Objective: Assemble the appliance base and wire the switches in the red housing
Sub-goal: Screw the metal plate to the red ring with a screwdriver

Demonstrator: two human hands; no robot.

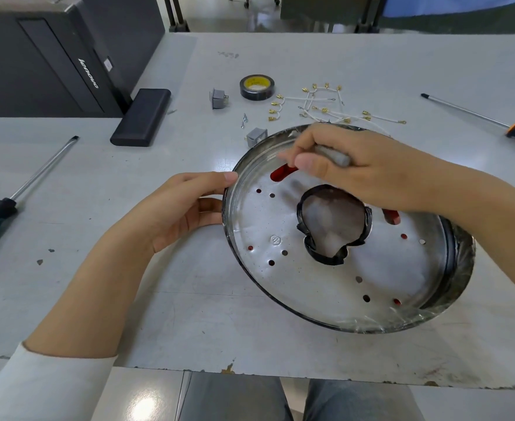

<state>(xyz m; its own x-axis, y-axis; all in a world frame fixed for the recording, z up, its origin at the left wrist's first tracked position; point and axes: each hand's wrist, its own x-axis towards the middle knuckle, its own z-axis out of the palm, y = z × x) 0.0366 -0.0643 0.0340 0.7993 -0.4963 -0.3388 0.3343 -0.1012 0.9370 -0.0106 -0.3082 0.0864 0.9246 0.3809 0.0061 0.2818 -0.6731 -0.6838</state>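
Note:
A round shiny metal base plate point(316, 287) lies on the table, with small holes, a central opening edged in black tape and red housing showing through two slots point(282, 172). My left hand point(180, 208) grips its left rim, thumb on top of the edge. My right hand point(356, 165) is over the plate's far part and holds a small grey part point(333, 154) between thumb and fingers. Two grey switches lie beyond the plate, one point(256, 137) near the rim, the other point(218, 98) farther back. White wires with brass terminals point(323, 106) lie behind the plate.
A roll of black tape point(256, 87) sits at the back. Small screws point(244, 120) lie near the switches. A green-handled screwdriver point(16, 196) lies at left, an orange-handled one point(477, 118) at right. A black power bank point(142, 117) and a black computer case point(52, 56) are at the far left.

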